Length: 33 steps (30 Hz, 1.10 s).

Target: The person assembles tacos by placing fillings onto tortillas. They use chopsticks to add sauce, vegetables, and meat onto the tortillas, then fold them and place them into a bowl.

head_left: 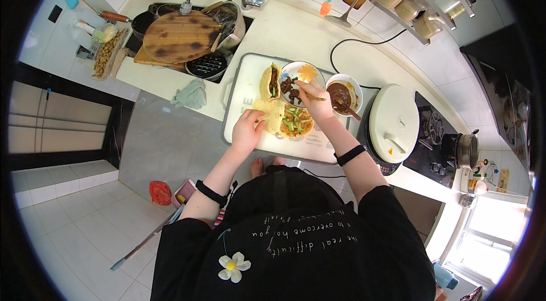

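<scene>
My left hand (247, 132) holds the left edge of an opened yellow flatbread (271, 115), thumb and fingertips at its rim. Green cucumber-like strips (293, 121) lie on the flatbread's browned right half. My right hand (316, 98) grips a thin wooden utensil (315, 98), probably chopsticks, above a flower-patterned plate (298, 69). Dark brown meat-like pieces (291, 89) lie on that plate; the utensil's tip is hidden by the fingers. Behind the opened flatbread rests a folded, filled one (269, 82). A white bowl (359, 92) of brown sauce stands right of the plate, with a brown-handled spoon (349, 111) in it.
Everything sits on a grey-rimmed white board (243, 75) overhanging the counter's front edge. To the right are a round white-lidded electric griddle (394, 121) and a gas stove (433, 130). At left, a round wooden board (181, 36) covers cookware in the sink; a cloth (190, 94) hangs nearby.
</scene>
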Available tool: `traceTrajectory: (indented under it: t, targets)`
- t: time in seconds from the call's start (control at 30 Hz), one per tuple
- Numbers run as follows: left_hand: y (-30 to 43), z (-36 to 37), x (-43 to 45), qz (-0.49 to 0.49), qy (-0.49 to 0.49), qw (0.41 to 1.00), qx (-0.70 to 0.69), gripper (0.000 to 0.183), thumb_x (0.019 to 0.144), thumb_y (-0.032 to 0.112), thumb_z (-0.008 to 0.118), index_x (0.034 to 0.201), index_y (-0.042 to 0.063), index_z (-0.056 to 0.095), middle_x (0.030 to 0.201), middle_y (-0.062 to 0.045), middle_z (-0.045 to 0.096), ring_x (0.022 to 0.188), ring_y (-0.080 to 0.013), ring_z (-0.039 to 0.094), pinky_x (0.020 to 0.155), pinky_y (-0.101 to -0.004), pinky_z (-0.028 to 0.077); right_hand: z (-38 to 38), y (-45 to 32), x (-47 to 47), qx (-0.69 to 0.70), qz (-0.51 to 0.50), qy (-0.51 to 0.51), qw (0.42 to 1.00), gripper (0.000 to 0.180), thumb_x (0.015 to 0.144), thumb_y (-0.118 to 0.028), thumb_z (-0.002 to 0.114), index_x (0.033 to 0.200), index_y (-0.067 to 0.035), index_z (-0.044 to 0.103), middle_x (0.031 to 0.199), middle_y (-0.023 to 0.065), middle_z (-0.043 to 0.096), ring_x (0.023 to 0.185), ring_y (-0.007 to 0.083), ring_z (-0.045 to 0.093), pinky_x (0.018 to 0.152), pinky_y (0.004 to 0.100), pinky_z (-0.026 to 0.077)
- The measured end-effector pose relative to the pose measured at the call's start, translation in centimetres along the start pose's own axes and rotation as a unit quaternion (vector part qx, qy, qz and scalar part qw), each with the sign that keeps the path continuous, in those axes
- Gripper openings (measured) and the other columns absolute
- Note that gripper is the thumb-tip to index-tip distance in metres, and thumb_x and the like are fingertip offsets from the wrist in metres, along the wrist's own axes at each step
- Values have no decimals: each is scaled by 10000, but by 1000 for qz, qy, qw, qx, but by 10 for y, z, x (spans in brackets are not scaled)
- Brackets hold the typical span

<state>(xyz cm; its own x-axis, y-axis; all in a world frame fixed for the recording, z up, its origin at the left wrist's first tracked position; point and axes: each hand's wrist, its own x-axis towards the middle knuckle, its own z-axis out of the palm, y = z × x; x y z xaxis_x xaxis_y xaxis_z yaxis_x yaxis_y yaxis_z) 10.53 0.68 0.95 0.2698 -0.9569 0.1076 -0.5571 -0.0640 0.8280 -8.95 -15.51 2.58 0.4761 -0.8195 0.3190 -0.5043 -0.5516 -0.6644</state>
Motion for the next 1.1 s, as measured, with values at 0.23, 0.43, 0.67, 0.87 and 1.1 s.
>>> traceTrajectory:
  t: [0.23, 0.43, 0.67, 0.87, 1.1]
  targets:
    - [-6, 0, -1, 5, 0, 1000, 12, 205, 825, 106, 671, 1026, 69, 659, 1006, -104, 639, 817, -276, 658, 716, -371, 533, -39, -14, 1, 202, 209, 124, 949, 259, 910, -58, 617, 1161, -50, 681, 796, 38, 624, 711, 117, 587, 665, 267, 484]
    - [-8, 4, 0, 29, 3, 1000, 5, 233, 801, 47, 676, 1032, 38, 648, 990, -117, 629, 795, -245, 661, 680, -352, 517, -74, -33, -46, 280, 232, 92, 927, 232, 913, -59, 631, 1134, 2, 666, 776, 15, 596, 692, 88, 591, 644, 219, 515]
    - [-6, 9, -1, 20, -16, 1000, 7, 246, 794, 42, 679, 1038, 35, 648, 997, -121, 632, 797, -248, 664, 693, -351, 522, -15, -19, -83, 161, 112, 20, 980, 264, 880, -64, 672, 1143, -47, 677, 842, 84, 643, 747, 179, 633, 689, 301, 512]
    - [-15, 6, -4, 21, -7, 1000, 15, 251, 793, 43, 679, 1043, 38, 648, 1004, -116, 635, 795, -252, 664, 703, -352, 526, -37, -42, -76, 137, 98, 37, 985, 231, 879, -52, 666, 1108, -23, 688, 823, 96, 639, 725, 185, 637, 667, 307, 509]
    - [-14, 3, -9, 10, -1, 1000, 12, 214, 825, 99, 670, 1037, 65, 653, 1002, -98, 641, 814, -277, 651, 705, -372, 528, -76, -25, -24, 205, 170, 126, 956, 222, 945, -71, 599, 1143, -7, 676, 896, 79, 672, 746, 109, 632, 653, 237, 528]
